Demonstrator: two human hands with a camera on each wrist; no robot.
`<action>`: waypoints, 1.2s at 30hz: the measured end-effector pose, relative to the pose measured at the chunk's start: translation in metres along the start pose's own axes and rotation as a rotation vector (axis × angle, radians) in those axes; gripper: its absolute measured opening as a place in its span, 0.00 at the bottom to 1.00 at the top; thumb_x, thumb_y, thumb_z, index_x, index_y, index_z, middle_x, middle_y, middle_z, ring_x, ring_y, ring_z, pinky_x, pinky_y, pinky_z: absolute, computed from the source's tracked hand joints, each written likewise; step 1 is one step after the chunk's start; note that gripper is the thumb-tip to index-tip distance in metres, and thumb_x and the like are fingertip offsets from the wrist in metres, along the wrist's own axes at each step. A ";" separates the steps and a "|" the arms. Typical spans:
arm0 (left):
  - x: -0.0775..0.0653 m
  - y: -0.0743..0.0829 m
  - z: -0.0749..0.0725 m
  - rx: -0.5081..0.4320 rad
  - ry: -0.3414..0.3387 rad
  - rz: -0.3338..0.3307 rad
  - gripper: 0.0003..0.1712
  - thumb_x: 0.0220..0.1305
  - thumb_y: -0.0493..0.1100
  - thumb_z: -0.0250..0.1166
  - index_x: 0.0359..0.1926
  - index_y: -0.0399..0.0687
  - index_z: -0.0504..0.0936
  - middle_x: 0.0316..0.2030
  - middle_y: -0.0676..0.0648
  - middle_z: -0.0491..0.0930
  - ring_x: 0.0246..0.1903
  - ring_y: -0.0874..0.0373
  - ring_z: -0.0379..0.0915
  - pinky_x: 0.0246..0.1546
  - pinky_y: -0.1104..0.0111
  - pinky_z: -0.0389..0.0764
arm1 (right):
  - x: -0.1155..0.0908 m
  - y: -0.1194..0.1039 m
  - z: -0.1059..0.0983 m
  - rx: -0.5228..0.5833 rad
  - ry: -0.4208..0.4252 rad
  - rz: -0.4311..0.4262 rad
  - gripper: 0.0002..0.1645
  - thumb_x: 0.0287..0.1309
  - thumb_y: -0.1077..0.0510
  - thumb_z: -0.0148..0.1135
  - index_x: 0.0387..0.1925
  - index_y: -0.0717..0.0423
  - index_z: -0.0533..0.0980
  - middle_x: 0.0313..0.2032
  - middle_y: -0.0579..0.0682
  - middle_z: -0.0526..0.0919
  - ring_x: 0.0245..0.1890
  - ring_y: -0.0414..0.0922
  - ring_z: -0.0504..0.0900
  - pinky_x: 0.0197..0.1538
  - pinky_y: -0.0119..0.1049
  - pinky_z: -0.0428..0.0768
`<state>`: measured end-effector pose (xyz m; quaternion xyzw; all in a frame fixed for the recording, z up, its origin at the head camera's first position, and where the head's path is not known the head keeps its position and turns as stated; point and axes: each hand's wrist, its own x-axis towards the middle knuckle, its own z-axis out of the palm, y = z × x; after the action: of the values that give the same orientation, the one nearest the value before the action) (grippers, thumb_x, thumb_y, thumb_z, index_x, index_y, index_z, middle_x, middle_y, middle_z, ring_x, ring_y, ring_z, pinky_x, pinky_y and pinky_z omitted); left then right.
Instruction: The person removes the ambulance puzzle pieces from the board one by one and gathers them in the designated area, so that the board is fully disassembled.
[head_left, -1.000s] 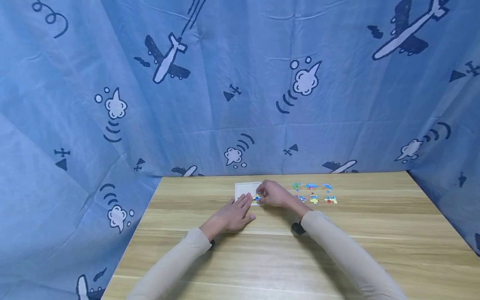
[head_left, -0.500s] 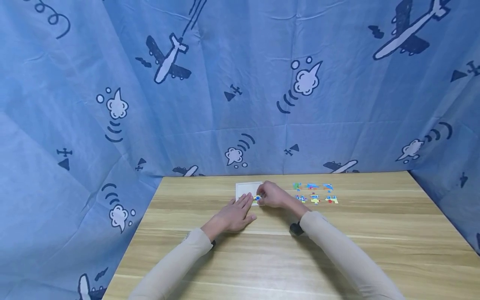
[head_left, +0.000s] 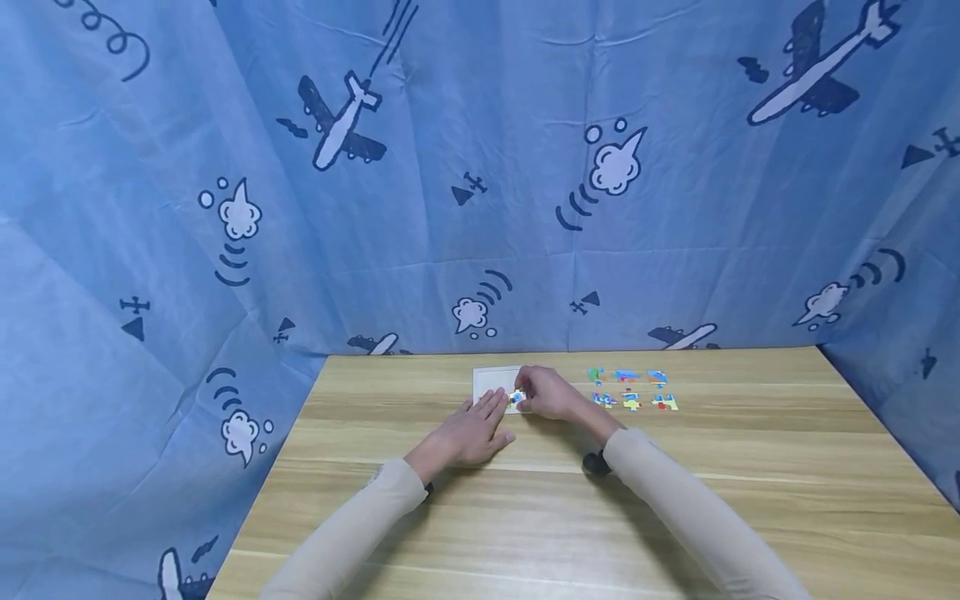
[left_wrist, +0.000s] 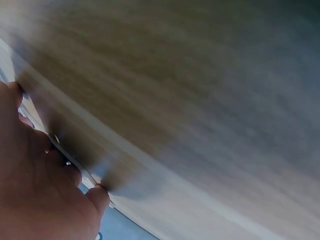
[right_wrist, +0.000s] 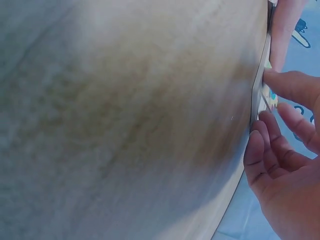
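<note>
The right hand (head_left: 551,393) pinches a jigsaw piece (head_left: 517,397) at the white tray's (head_left: 487,379) four o'clock. The left hand (head_left: 471,432), straight-fingered, touches the tray from seven o'clock; six pieces (head_left: 631,402) lie toward three.

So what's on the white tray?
On the white tray: at least one colourful puzzle piece, at the right hand. Whatever lies beneath that or the left hand is covered.

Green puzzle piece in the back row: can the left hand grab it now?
Probably not directly: the right hand sits between the left hand and the green piece, though nothing covers that piece.
</note>
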<state>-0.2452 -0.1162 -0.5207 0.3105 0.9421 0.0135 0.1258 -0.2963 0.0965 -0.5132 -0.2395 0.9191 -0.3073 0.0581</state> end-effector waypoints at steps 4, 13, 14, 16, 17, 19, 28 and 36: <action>0.001 0.000 0.001 0.004 0.002 -0.002 0.43 0.84 0.65 0.39 0.85 0.45 0.46 0.86 0.46 0.42 0.86 0.51 0.40 0.85 0.50 0.53 | -0.002 0.002 0.000 0.018 0.015 -0.001 0.15 0.54 0.68 0.72 0.44 0.60 0.79 0.35 0.53 0.86 0.36 0.44 0.82 0.45 0.40 0.84; 0.003 -0.002 0.004 0.031 0.002 -0.006 0.44 0.83 0.66 0.37 0.85 0.45 0.45 0.86 0.47 0.42 0.86 0.52 0.39 0.85 0.51 0.53 | -0.006 0.003 -0.003 0.094 0.056 -0.026 0.14 0.56 0.73 0.65 0.44 0.59 0.79 0.33 0.54 0.88 0.34 0.43 0.84 0.42 0.39 0.85; 0.003 -0.002 0.004 0.033 -0.002 -0.009 0.44 0.83 0.66 0.37 0.85 0.46 0.45 0.86 0.47 0.41 0.86 0.52 0.39 0.85 0.51 0.52 | -0.006 0.003 -0.003 0.111 0.059 -0.019 0.15 0.57 0.73 0.65 0.44 0.58 0.79 0.33 0.53 0.88 0.35 0.42 0.85 0.43 0.38 0.85; 0.003 -0.002 0.004 0.036 -0.008 -0.011 0.44 0.83 0.66 0.36 0.86 0.46 0.44 0.86 0.48 0.40 0.86 0.52 0.38 0.85 0.51 0.51 | -0.008 0.004 -0.003 0.145 0.070 -0.004 0.15 0.58 0.73 0.65 0.45 0.57 0.80 0.34 0.53 0.89 0.36 0.42 0.86 0.43 0.38 0.85; 0.003 -0.002 0.004 0.036 -0.010 -0.012 0.44 0.83 0.66 0.36 0.86 0.47 0.44 0.86 0.48 0.40 0.86 0.52 0.38 0.85 0.51 0.51 | -0.008 0.005 -0.003 0.165 0.078 0.008 0.15 0.59 0.73 0.66 0.45 0.56 0.80 0.35 0.53 0.89 0.37 0.42 0.86 0.44 0.37 0.85; 0.003 -0.002 0.004 0.038 -0.014 -0.011 0.44 0.83 0.67 0.35 0.86 0.47 0.43 0.86 0.48 0.39 0.86 0.53 0.37 0.86 0.52 0.51 | -0.010 0.006 -0.005 0.222 0.096 0.029 0.15 0.60 0.72 0.66 0.46 0.56 0.81 0.36 0.53 0.90 0.37 0.42 0.87 0.43 0.36 0.85; 0.005 -0.001 0.005 0.033 -0.001 -0.008 0.44 0.83 0.66 0.36 0.86 0.47 0.44 0.86 0.48 0.40 0.86 0.53 0.38 0.85 0.52 0.51 | -0.024 0.014 -0.029 0.361 0.150 0.070 0.08 0.62 0.68 0.68 0.42 0.62 0.86 0.37 0.56 0.91 0.36 0.39 0.87 0.44 0.30 0.85; 0.001 0.000 0.003 0.038 0.002 -0.003 0.43 0.83 0.66 0.37 0.86 0.46 0.44 0.86 0.47 0.41 0.86 0.51 0.39 0.85 0.51 0.51 | -0.049 0.031 -0.061 0.406 0.188 0.189 0.12 0.67 0.62 0.70 0.49 0.62 0.87 0.44 0.60 0.91 0.40 0.43 0.89 0.49 0.46 0.89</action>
<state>-0.2451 -0.1154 -0.5235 0.3116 0.9427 -0.0044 0.1190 -0.2814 0.1742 -0.4842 -0.1060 0.8582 -0.5000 0.0477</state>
